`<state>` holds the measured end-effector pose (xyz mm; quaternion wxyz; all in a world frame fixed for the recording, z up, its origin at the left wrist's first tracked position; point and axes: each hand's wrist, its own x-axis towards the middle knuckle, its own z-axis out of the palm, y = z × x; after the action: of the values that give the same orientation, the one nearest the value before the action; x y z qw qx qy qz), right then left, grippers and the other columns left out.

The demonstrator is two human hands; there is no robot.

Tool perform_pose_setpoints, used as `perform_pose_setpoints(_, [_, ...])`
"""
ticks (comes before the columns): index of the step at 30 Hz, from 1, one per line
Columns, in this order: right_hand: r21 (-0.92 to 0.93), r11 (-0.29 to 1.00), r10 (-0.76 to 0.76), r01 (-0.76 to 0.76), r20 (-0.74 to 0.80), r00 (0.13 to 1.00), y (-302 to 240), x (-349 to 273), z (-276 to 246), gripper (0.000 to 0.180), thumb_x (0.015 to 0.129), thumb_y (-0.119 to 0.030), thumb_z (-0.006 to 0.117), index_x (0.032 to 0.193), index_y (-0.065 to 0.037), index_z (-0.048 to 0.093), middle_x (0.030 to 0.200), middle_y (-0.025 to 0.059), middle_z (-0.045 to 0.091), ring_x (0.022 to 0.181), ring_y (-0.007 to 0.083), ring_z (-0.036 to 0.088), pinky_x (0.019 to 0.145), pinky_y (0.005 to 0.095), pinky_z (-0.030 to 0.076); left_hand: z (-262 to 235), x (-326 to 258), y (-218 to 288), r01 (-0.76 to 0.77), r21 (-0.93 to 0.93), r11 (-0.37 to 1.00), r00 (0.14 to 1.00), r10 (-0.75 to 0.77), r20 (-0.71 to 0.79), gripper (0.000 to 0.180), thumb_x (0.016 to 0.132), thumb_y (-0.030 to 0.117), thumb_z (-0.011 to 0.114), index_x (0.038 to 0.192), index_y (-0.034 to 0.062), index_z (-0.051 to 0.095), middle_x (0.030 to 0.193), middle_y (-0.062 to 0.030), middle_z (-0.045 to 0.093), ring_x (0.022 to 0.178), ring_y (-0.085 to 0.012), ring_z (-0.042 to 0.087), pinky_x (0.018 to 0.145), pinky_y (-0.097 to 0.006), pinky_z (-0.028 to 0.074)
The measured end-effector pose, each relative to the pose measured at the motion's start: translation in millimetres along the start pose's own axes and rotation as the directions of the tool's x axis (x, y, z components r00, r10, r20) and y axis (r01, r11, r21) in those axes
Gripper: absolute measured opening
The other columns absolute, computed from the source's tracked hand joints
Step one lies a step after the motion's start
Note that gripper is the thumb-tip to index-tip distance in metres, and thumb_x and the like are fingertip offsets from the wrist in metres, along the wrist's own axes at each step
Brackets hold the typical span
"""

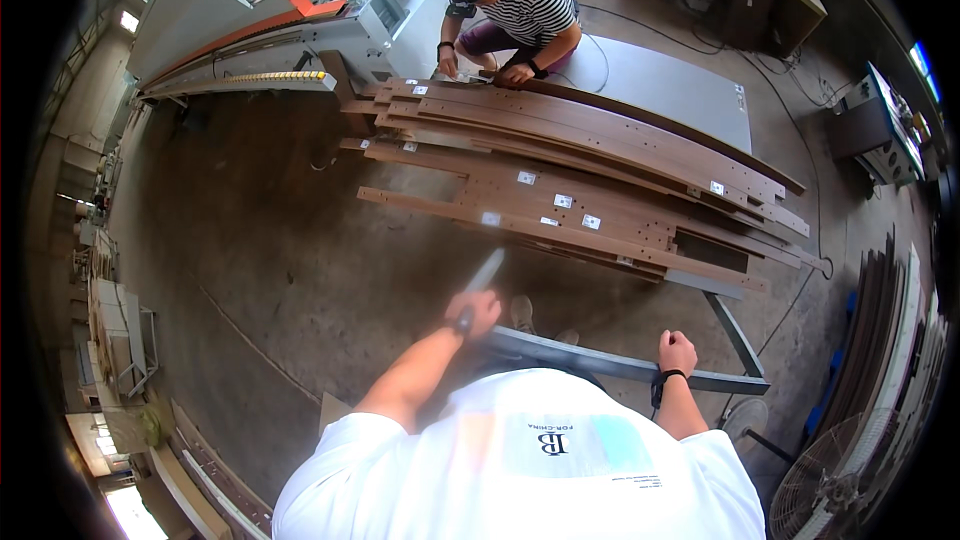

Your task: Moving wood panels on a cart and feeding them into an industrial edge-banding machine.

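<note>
My left hand [474, 311] is closed around the handle of a flat-bladed tool [484, 273], whose blurred pale blade points up toward the stack of long brown boards [560, 170]. My right hand [677, 351] is a fist resting on the grey metal frame bar [590, 360] in front of me. The boards lie across the frame in a fanned pile, with small white labels on several. At the far end a person in a striped shirt [535, 5] bends over the pile with both hands on the boards.
A large grey machine with an orange strip [270, 20] stands at the back left. A grey panel [660, 80] lies behind the boards. More dark boards lean at the right [890, 320], beside a fan [830, 480]. Concrete floor [260, 240] spreads to the left.
</note>
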<state>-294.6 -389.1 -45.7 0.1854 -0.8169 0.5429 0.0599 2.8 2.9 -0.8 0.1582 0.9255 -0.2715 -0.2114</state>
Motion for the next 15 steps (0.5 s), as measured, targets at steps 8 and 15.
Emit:
perform_pose_setpoints(8, [-0.011,1.0,0.001,-0.001,0.008,1.0,-0.6,0.6,-1.5,0.036,0.098,-0.046,0.066,0.091,-0.012,0.078,0.093,0.0153,0.078,0.091,0.0398,0.075,0.085,0.0496,0.059,-1.9,0.0,1.2,0.006,0.004,1.0,1.0,-0.007,0.028,0.032,0.099,0.035,0.058,0.097,0.0061,0.073,0.098,-0.0215,0.075,0.094,-0.0441,0.071,0.085,-0.053,0.057])
perform_pose_setpoints(15, [-0.011,1.0,0.0,0.0,0.006,1.0,1.8,0.2,0.1,0.035,0.098,-0.045,0.066,0.092,-0.013,0.079,0.093,0.0148,0.078,0.092,0.0394,0.075,0.085,0.0498,0.059,-4.3,-0.8,3.3,0.028,0.018,0.999,0.996,-0.03,0.083,0.034,0.101,0.035,0.055,0.098,0.0066,0.074,0.102,-0.0211,0.075,0.097,-0.0436,0.071,0.087,-0.052,0.056])
